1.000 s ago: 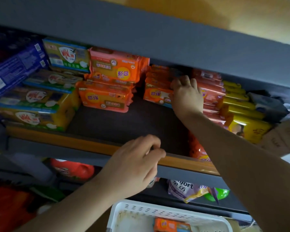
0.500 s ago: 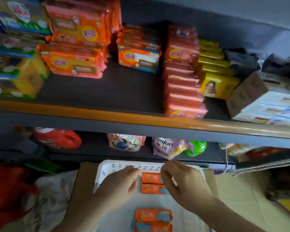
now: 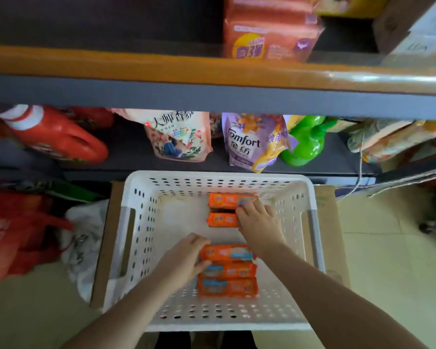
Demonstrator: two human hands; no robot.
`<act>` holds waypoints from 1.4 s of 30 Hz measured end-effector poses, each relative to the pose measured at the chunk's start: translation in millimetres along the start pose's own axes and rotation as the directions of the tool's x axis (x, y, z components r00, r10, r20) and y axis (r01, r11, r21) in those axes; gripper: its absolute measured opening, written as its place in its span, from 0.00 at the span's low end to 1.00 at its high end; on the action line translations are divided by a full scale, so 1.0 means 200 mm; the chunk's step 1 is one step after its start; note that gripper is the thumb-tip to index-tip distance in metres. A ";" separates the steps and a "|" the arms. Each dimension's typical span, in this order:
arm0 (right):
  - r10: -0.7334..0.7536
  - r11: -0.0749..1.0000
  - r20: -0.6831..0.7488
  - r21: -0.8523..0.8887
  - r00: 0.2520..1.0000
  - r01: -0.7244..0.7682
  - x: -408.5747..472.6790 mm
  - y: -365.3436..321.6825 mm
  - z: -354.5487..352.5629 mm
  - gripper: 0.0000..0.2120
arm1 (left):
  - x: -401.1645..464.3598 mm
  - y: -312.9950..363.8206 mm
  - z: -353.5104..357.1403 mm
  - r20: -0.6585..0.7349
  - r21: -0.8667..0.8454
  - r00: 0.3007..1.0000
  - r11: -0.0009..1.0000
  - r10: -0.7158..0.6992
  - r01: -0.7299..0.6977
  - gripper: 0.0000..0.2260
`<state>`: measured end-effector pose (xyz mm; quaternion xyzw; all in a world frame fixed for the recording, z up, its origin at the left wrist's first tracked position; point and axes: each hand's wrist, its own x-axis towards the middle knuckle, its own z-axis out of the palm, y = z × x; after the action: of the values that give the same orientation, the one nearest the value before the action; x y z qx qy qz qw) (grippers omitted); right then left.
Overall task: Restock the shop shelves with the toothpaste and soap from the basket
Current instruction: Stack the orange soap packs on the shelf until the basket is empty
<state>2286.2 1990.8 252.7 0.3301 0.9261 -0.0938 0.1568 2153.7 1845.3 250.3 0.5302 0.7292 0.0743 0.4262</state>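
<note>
A white perforated basket sits on a flat cardboard sheet on the floor below the shelves. Inside lie several orange soap packs: two at the far side and three stacked side by side nearer me. My left hand grips the left end of the nearest group's top pack, thumb under, fingers over. My right hand reaches to the far pair, fingertips curled on the right ends of both packs. The upper shelf holds a stack of orange soap packs.
The lower shelf carries a red detergent jug, a floral refill pouch, a purple Comfort pouch and a green bottle. Red bags and a white bag lie left of the basket. Tiled floor lies to the right.
My view dropped from the upper shelf to the basket. Both hands left the shelf and came down into the basket; the left slid back to the near packs, the right onto the far pair.
</note>
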 end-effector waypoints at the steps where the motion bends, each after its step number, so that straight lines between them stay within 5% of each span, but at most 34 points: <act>1: -0.011 0.999 -0.013 0.053 1.000 0.011 0.00 0.00 -0.01 0.19 | 0.00 0.00 0.02 -0.003 -0.006 1.000 1.000 -0.013 0.013 0.20; 5: 0.028 0.931 0.036 0.362 0.999 -0.040 -0.02 0.06 -0.07 0.14 | 0.02 0.02 0.05 -0.013 -0.007 0.996 0.996 -0.085 0.085 0.24; 9: 0.095 0.695 0.134 0.701 0.986 -0.162 -0.10 0.12 -0.14 0.17 | 0.04 0.04 0.03 -0.018 0.083 0.993 0.990 -0.116 0.117 0.23; 14: 0.170 0.556 0.101 0.811 0.980 -0.180 -0.12 0.12 -0.20 0.11 | 0.08 0.08 0.04 -0.124 0.122 0.983 0.981 -0.135 0.151 0.23; 17: 0.141 0.396 0.128 0.902 0.982 -0.174 -0.11 0.11 -0.27 0.11 | 0.09 0.09 0.04 -0.089 -0.010 0.971 0.975 -0.222 0.222 0.20; 21: 0.055 0.121 0.179 0.975 0.982 -0.185 -0.15 0.14 -0.40 0.08 | 0.01 0.15 -0.02 -0.129 -0.164 0.977 0.975 -0.170 0.148 0.19; 23: 0.017 0.101 0.168 0.980 0.986 -0.169 -0.17 0.15 -0.51 0.08 | -0.08 0.19 -0.11 -0.217 -0.248 0.966 0.965 -0.140 0.084 0.17; 29: 0.033 0.090 0.084 0.992 0.996 -0.087 -0.21 0.10 -0.86 0.08 | -0.49 0.28 -0.53 -0.454 -0.441 0.865 0.897 -0.213 -0.010 0.13; 35: 0.068 0.018 -0.047 0.999 0.997 0.046 -0.23 -0.03 -1.21 0.08 | -0.69 0.42 -1.03 -0.711 -0.453 0.667 0.872 -0.225 -0.188 0.11; 42: 0.238 -0.188 -0.155 0.961 0.959 0.201 -0.21 -0.15 -1.49 0.05 | -0.63 0.53 -1.46 -0.809 -0.400 0.557 0.870 -0.187 -0.289 0.05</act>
<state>2229.2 2026.9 547.8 0.3527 0.5204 -0.7226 -0.2876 2034.4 1885.6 561.4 0.3272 0.7817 0.5093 0.1499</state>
